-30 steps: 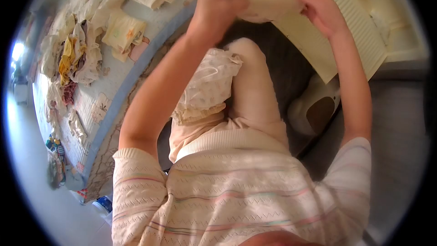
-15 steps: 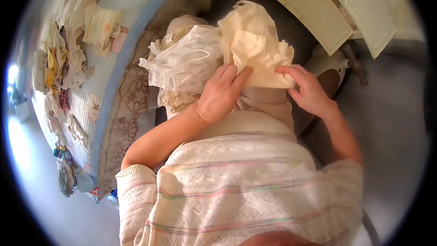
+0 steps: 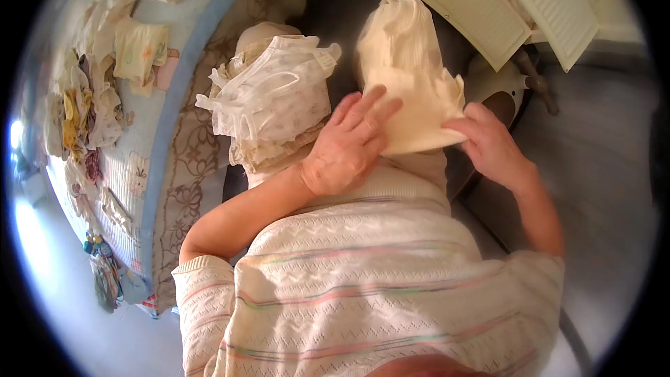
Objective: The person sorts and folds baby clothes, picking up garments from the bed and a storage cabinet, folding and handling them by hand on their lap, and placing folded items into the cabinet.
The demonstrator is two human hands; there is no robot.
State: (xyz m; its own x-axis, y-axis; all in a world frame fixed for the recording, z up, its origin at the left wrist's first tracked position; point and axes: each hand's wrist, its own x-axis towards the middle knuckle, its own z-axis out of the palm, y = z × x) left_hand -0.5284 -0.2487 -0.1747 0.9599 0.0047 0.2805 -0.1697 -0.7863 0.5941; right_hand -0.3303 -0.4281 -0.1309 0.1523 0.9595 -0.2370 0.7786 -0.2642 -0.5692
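A cream strappy top (image 3: 412, 108) lies stretched over my right thigh, its thin straps at the far end and its near edge fairly straight. My right hand (image 3: 488, 145) pinches the near right corner of this top between thumb and fingers. Over its left edge, my left hand (image 3: 349, 141) has its fingers extended and apart, slightly blurred; whether they press on the cloth I cannot tell. On my left thigh rests a pile of small clothes, a white patterned strappy top (image 3: 286, 91) uppermost and a beige lace-edged piece (image 3: 269, 153) beneath.
To the left is a bed with a blue-edged cover (image 3: 183, 77), strewn with small clothes (image 3: 84, 112). Several socks or small items (image 3: 105, 272) hang at its lower corner. Pale cabinet panels (image 3: 460, 3) stand at the upper right, above a dark grey floor (image 3: 593, 167).
My left hand has loosened from the top's near edge and spread its fingers. The top now lies flatter and longer, its near edge pulled slightly toward me and right by my right hand.
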